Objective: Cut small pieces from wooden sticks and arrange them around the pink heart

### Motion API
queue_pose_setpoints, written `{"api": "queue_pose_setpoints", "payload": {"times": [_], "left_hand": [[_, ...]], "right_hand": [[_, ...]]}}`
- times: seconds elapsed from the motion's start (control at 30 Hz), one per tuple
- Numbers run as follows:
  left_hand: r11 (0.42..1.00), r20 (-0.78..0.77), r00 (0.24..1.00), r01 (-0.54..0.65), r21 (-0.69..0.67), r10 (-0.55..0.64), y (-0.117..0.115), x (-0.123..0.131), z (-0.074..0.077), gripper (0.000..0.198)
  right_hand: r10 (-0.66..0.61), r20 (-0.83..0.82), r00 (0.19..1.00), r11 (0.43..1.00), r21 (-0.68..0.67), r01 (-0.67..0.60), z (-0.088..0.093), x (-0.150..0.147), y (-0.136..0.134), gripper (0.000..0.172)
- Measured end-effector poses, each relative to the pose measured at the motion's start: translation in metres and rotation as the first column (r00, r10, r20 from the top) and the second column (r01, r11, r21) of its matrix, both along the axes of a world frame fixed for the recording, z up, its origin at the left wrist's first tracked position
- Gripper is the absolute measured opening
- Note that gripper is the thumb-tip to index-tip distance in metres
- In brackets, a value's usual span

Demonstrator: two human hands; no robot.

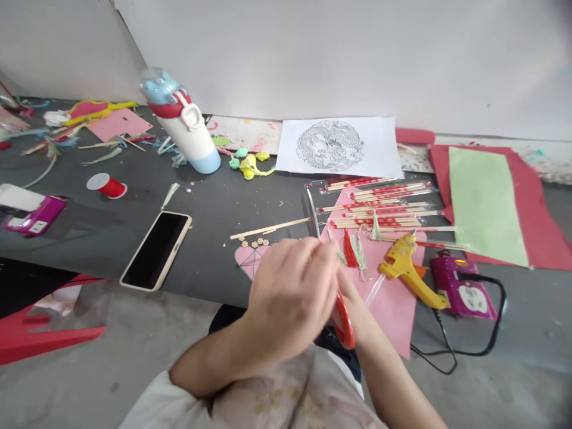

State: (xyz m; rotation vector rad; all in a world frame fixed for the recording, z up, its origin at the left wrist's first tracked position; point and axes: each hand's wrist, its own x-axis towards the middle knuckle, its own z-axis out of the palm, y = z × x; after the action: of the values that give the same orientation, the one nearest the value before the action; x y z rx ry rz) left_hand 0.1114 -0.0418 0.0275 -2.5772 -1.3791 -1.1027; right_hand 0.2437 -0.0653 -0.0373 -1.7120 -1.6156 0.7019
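Red-handled scissors [343,325] point away from me, their blades rising past my knuckles. My right hand [351,298] is closed around the handle, though most of its fingers are hidden. In front of it, my left hand [295,286] is closed in a fist-like grip; whatever it holds is out of sight. Just beyond the hands lie a thin wooden stick [268,229], with one end near the blades, and a few small flower-shaped pieces [255,243]. A pink paper heart [246,260] with dark lines is partly covered by my left hand.
To the right are a yellow glue gun [404,265] with its cord, a purple box [465,286], tassels [350,249] and wrapped chopsticks [388,208] on pink paper. A phone [156,250], red thread spool [107,185] and tilted bottle [187,131] stand left. A dragon drawing [335,146] lies behind.
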Motion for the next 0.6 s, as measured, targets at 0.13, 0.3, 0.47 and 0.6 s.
{"api": "queue_pose_setpoints", "payload": {"times": [0.13,0.3,0.47,0.6], "left_hand": [[0.977,-0.064,0.979,-0.185,0.105,0.192,0.011,-0.023,-0.011,0.021],[0.966,-0.146,0.959,-0.228,0.120,0.245,0.011,-0.038,-0.013,0.017],[0.965,-0.191,0.947,-0.244,0.101,0.259,0.009,-0.044,-0.009,0.011],[0.976,-0.124,0.968,-0.210,0.062,0.217,0.010,-0.052,-0.011,0.014]], "right_hand": [[0.133,-0.518,0.845,0.926,-0.239,-0.292,0.008,0.003,-0.002,0.038],[0.065,-0.648,0.759,0.868,-0.339,-0.364,0.022,-0.003,-0.009,0.044],[0.113,-0.580,0.806,0.867,-0.339,-0.365,0.039,-0.009,-0.014,0.038],[0.228,-0.448,0.864,0.873,-0.299,-0.385,0.047,-0.012,-0.015,0.036]]}}
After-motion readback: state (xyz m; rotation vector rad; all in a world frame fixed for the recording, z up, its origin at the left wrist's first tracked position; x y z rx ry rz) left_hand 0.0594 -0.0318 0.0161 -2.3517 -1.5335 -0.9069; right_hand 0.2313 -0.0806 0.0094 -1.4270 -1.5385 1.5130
